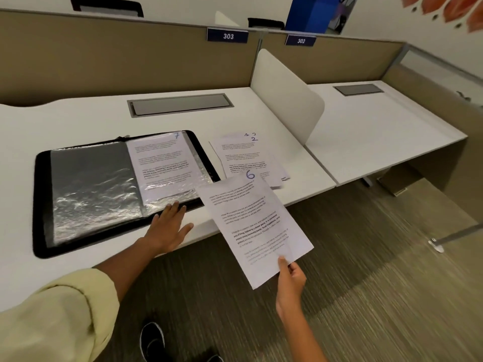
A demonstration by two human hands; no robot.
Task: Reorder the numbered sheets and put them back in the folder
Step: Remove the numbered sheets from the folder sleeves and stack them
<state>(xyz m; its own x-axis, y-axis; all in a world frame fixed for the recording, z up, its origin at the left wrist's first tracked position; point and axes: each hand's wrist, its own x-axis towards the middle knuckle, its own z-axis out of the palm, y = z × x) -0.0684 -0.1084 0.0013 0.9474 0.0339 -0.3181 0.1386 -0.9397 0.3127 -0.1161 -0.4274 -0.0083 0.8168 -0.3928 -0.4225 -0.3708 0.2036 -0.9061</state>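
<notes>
A black folder (pixel 41 205) lies open on the white desk, its clear plastic sleeves showing. In its right-hand sleeve sits a sheet marked 7 (pixel 162 165). My left hand (pixel 167 228) rests flat, fingers straight, on the folder's near edge. My right hand (pixel 291 280) pinches the lower corner of a sheet marked 6 (pixel 251 226), held in the air over the desk's front edge, just right of the folder. A loose pile of sheets (pixel 245 155) lies to the right of the folder, with a sheet marked 2 on top.
A white divider panel (pixel 285 90) stands right of the pile, between this desk (pixel 78 118) and the neighbouring one. A grey cable hatch (pixel 180 104) is set into the desk behind the folder. Tan partition walls run along the back. Carpet floor lies below.
</notes>
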